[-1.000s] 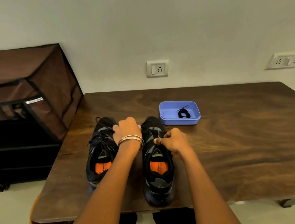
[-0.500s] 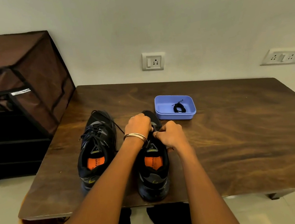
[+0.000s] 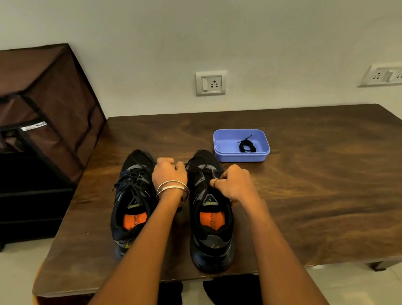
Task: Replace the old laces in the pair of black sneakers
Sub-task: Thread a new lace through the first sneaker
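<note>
The left hand (image 3: 168, 172) sits between the two black sneakers, its fingers curled and pinching a strand of the old lace (image 3: 197, 166) where it comes off the toe end of the right sneaker (image 3: 209, 216). Two thin metal bangles (image 3: 172, 187) circle its wrist. The right hand (image 3: 233, 183) rests on the right side of the same sneaker, fingers curled in on the lace near the upper eyelets; a ring shows on one finger, though exactly which strand it pinches is too small to tell.

The right sneaker stands upright near the front edge of the tabletop (image 3: 325, 200), toe pointing away, orange insole showing in its opening, its laces loosened across the tongue. The left sneaker (image 3: 132, 205) stands just beside it on the left, also toe away, its laces threaded with loose ends trailing off toward the left.

Farther back and to the right, a shallow blue tray (image 3: 228, 140) rests on the tabletop, apart from the sneakers, with a coiled black lace (image 3: 246, 146) lying in it.

To the left of the tabletop stands a brown fabric-covered rack (image 3: 25, 97). On the wall behind are a single socket plate (image 3: 211, 83) and, at far right, a wider socket plate (image 3: 390, 75).
</note>
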`<state>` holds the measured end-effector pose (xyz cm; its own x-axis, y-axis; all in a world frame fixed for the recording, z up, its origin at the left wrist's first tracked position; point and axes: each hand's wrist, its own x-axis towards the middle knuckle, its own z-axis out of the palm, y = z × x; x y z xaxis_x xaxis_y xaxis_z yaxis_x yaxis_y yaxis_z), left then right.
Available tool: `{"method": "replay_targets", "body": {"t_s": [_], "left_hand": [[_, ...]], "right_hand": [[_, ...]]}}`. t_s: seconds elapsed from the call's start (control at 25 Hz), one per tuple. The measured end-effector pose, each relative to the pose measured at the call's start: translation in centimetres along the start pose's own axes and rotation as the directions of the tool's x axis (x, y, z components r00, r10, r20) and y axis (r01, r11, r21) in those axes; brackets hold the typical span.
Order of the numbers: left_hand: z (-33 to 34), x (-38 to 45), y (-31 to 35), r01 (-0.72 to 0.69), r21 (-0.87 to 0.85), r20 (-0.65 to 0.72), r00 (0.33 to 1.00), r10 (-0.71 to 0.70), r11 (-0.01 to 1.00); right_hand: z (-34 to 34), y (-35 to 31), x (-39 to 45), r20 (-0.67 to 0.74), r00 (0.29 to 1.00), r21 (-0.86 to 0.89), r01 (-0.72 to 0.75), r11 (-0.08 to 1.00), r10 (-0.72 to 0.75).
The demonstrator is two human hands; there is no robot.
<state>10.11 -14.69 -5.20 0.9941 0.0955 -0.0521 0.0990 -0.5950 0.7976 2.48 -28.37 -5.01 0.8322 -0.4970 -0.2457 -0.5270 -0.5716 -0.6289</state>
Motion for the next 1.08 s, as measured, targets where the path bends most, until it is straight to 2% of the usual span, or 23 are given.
{"method": "replay_targets", "body": {"t_s": [0.04, 0.12, 0.2, 0.24, 0.28, 0.36, 0.48, 0.6, 0.64, 0.72, 0.76, 0.84, 0.92, 1.0, 1.04, 1.08], "left_hand": [[-0.2, -0.2, 0.1, -0.152, 0.14, 0.009, 0.988, 0.152, 0.978], [-0.1, -0.4, 0.8, -0.394, 0.263, 0.147, 0.919, 0.367, 0.881], [0.9, -0.6, 1.5, -0.568, 0.376, 0.363, 0.817, 0.448, 0.732], [1.4, -0.7, 1.9, -0.604, 0.412, 0.441, 0.788, 0.43, 0.682], [1.8, -0.6, 2.4, -0.593, 0.436, 0.468, 0.792, 0.392, 0.677], [2.0, -0.5, 3.2, -0.501, 0.486, 0.432, 0.85, 0.302, 0.716], [2.6, -1.4, 3.3, -0.535, 0.587, 0.442, 0.84, 0.313, 0.607], [2.8, -1.9, 3.2, -0.556, 0.588, 0.438, 0.829, 0.347, 0.587], [2.6, -1.6, 3.3, -0.533, 0.589, 0.41, 0.845, 0.344, 0.607], [1.9, -0.6, 3.0, -0.342, 0.493, 0.286, 0.932, 0.222, 0.8], [1.5, -0.3, 2.6, -0.187, 0.369, 0.23, 0.968, 0.106, 0.91], [1.2, 0.1, 2.0, 0.038, 0.086, 0.225, 0.973, -0.056, 0.996], [1.0, -0.1, 1.8, 0.21, -0.159, 0.241, 0.956, -0.168, 0.965], [0.5, -0.1, 1.8, 0.388, -0.469, 0.298, 0.915, -0.271, 0.793], [0.1, -0.1, 1.8, 0.449, -0.545, 0.319, 0.892, -0.32, 0.708], [-0.2, 0.0, 1.3, 0.46, -0.566, 0.323, 0.887, -0.329, 0.685]], "right_hand": [[0.0, 0.0, 0.0, 0.005, 1.0, 0.0, -0.003, 1.0, 0.003], [0.0, 0.1, 0.0, 0.005, 1.0, -0.001, -0.003, 1.0, 0.003], [-0.1, 0.0, 0.0, 0.002, 1.0, 0.0, 0.002, 1.0, -0.002], [0.0, 0.1, 0.0, 0.0, 1.0, 0.001, 0.001, 1.0, -0.001], [0.0, 0.1, 0.0, -0.004, 1.0, 0.008, 0.0, 1.0, 0.0], [0.0, 0.1, 0.0, -0.005, 1.0, 0.018, -0.003, 1.0, 0.003], [-0.2, 0.1, 0.0, 0.008, 1.0, 0.025, -0.007, 1.0, 0.007], [-0.3, 0.1, -0.1, 0.006, 1.0, 0.032, -0.002, 0.999, 0.002], [-0.3, 0.1, -0.1, 0.004, 1.0, 0.034, -0.002, 0.999, 0.002], [-0.3, 0.1, -0.2, 0.007, 1.0, 0.035, -0.016, 0.999, 0.015], [-0.2, 0.1, -0.1, 0.009, 1.0, 0.034, -0.019, 0.999, 0.019], [-0.2, -0.1, -0.1, 0.017, 1.0, 0.022, -0.015, 1.0, 0.014], [-0.2, -0.3, -0.3, 0.021, 1.0, 0.0, 0.0, 1.0, 0.0], [-0.2, -0.4, -0.3, 0.013, 1.0, -0.034, 0.008, 0.999, -0.007], [-0.2, -0.5, -0.3, 0.009, 1.0, -0.045, 0.008, 0.999, -0.008], [-0.1, -0.5, -0.3, 0.009, 1.0, -0.054, 0.01, 0.998, -0.009]]}}
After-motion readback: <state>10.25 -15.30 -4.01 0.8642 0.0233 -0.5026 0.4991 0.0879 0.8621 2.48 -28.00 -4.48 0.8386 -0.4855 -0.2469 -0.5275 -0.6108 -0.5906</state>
